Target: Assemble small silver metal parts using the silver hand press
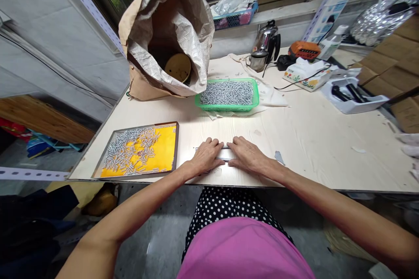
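Near the table's front edge lies a flat metal piece (225, 154) with two bright long edges; only its middle shows between my hands. My left hand (206, 157) grips its left part, fingers curled over the far edge and thumb at the near edge. On its right part, my right hand (245, 155) is closed in the same way. Left of my hands, a shallow tray (177, 146) with a yellow bottom holds many small silvery metal pins or screws (126, 150). Beyond my hands, a green plastic basket (225, 107) is full of similar small metal pieces (227, 92).
A large open woven sack (140, 78) stands at the back left with a round yellowish container (177, 68) inside. At the back right are a metal kettle (266, 37), a metal cup (257, 61), a tissue pack (306, 74), a white tray (360, 105) and cardboard boxes (393, 56).
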`<state>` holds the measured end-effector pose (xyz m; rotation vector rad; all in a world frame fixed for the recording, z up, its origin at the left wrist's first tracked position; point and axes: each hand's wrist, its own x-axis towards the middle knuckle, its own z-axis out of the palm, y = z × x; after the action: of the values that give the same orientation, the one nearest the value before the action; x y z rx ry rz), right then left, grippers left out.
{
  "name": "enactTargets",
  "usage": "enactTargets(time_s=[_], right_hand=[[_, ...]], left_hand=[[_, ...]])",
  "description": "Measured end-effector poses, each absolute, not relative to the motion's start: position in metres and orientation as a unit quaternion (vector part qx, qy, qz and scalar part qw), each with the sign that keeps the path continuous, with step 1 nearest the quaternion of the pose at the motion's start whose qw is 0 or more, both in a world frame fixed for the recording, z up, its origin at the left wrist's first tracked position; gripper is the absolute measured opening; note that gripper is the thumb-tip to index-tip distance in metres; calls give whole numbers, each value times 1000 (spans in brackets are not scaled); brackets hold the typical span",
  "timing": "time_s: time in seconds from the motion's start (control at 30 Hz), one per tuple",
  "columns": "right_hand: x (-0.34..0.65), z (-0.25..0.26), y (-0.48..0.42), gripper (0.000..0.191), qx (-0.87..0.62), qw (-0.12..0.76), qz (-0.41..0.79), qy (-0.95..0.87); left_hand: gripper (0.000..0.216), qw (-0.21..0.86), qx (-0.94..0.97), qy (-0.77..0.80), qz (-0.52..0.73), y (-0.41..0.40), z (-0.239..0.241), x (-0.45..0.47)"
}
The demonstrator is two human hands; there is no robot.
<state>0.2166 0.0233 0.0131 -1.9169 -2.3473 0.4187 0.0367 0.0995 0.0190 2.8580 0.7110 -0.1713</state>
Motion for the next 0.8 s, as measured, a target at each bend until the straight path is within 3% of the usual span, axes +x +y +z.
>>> enactTargets(time_s=[0.27, 0.6, 0.73, 0.8], right_hand=[[214, 19, 20, 13, -612, 41, 152, -775], [220, -3, 19, 14, -598, 103, 129, -784], [240, -12, 25, 54, -573, 142, 114, -799], [248, -15, 31, 56, -566, 140, 111, -804]], left_hand=[[27, 115, 959, 256, -37, 100, 9, 35], [27, 111, 950, 290, -33, 92, 13, 37], [46, 92, 944, 313, 52, 73, 1, 32], [50, 89, 941, 313, 95, 59, -8, 29]])
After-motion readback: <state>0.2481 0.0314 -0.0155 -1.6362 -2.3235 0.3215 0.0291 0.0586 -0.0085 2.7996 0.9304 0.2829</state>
